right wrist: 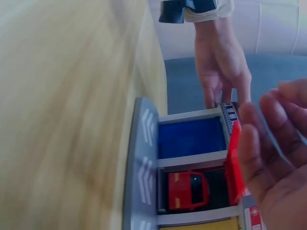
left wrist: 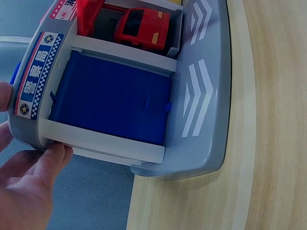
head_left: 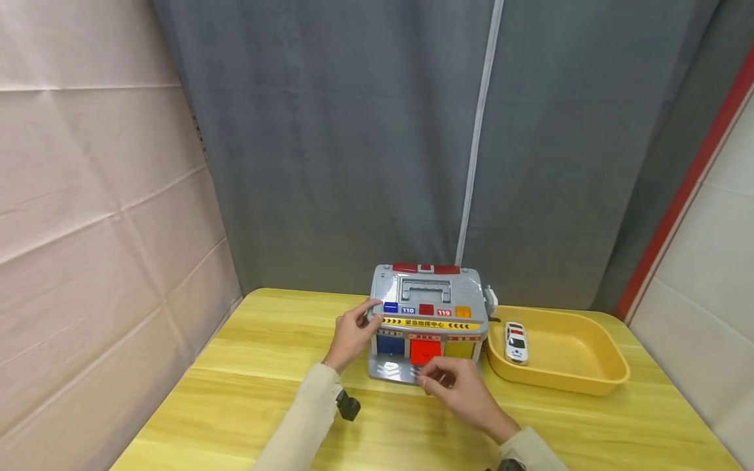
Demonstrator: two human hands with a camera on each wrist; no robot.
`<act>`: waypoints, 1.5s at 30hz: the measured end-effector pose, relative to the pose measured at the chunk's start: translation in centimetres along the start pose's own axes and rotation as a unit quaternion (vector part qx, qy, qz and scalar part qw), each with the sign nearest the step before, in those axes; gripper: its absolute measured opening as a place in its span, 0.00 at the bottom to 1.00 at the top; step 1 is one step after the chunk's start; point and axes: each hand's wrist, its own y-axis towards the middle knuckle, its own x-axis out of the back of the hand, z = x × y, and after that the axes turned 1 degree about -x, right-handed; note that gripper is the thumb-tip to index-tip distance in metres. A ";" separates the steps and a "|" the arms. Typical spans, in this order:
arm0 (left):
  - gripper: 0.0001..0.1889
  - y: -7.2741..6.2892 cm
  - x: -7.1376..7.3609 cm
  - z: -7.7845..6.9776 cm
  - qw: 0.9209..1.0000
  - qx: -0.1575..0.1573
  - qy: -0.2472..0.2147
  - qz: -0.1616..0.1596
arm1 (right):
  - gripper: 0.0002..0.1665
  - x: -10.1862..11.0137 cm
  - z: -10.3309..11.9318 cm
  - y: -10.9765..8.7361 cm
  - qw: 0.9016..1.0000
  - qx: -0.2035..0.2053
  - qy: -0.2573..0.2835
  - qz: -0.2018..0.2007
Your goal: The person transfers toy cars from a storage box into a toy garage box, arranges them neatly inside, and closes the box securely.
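Note:
A grey toy garage [head_left: 385,288] stands on the table, with blue [left wrist: 110,98], red [right wrist: 232,165] and yellow [head_left: 458,348] doors. The red door is swung up, and inside the middle bay sits a red toy car [left wrist: 144,28]. The blue door is down. My left hand [head_left: 351,335] grips the front left corner of the garage, fingers on the roof edge and against the side wall. Just in front of the red door, my right hand [head_left: 462,392] hovers with loosely bent fingers [right wrist: 249,143] and nothing between them.
A yellow tray [head_left: 589,386] stands right of the garage, with a white toy police car [head_left: 516,343] at its left end. The wooden table [head_left: 235,392] backs onto a grey curtain [head_left: 353,131]. A small grey-white part [head_left: 491,299] juts from the garage's right side.

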 end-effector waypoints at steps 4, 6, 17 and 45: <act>0.17 0.0 0.1 0.0 1.000 -0.001 -0.003 -0.001 | 0.03 0.3 0.4 0.9 0.999 0.039 -0.004 -0.035; 0.17 0.0 0.1 0.0 1.000 0.000 -0.004 0.000 | 0.07 0.6 0.6 1.4 0.996 0.056 -0.026 -0.063; 0.18 0.0 0.1 0.2 1.000 0.007 -0.005 0.004 | 0.31 2.4 0.0 4.4 0.961 0.120 -0.217 -0.119; 0.18 0.2 0.2 0.4 1.000 -0.001 -0.002 0.002 | 0.59 0.2 -4.0 7.0 0.862 0.126 -0.468 -0.145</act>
